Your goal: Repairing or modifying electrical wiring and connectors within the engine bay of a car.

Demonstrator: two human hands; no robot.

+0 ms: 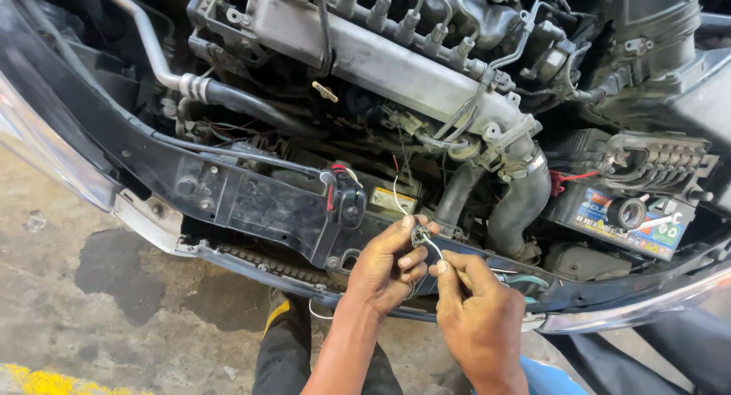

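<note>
In the head view, a car battery [620, 216] sits at the right, its top bearing a blue label with green and red marks; a small yellow rectangular label [392, 200] lies mid-bay. The left hand [384, 265] pinches a small grey connector [419, 235] near the front crossmember [259, 201]; the right hand [480, 315] pinches its thin wire [435, 248]. Stained concrete floor [91, 304] lies left.

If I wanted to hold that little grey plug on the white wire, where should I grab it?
Probably by its two flat sides, coming from the car's front edge, as the left hand does now. The small grey plug is pinched at the fingertips, and its white wire runs up into the engine bay, so gripping the body avoids tugging the thin wire. The right hand pinches another wire just below.
</note>
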